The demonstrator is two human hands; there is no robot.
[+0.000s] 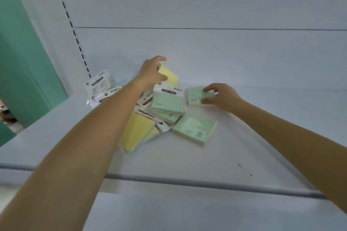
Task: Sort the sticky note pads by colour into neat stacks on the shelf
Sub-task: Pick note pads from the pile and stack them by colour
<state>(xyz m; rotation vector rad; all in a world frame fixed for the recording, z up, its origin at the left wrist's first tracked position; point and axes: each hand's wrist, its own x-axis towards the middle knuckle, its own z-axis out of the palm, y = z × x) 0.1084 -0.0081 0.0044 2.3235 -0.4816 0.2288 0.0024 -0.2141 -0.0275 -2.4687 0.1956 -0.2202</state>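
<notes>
The left hand (152, 74) pinches a yellow pad (170, 77), tilted up clear of the mixed heap (165, 112) on the shelf (253, 146); the right hand (223, 97) grips a green pad (196, 96) lying just right of the heap, probably to seed a separate colour stack.

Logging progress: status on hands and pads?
Left hand grips yellow pad. Right hand pinches green pad. Pile between them unsorted.

Left hand (150, 74) grips a yellow pad (170, 78) (tilted up); right hand (224, 97) pinches a green pad (196, 97) beside the pile (167, 108)
</notes>
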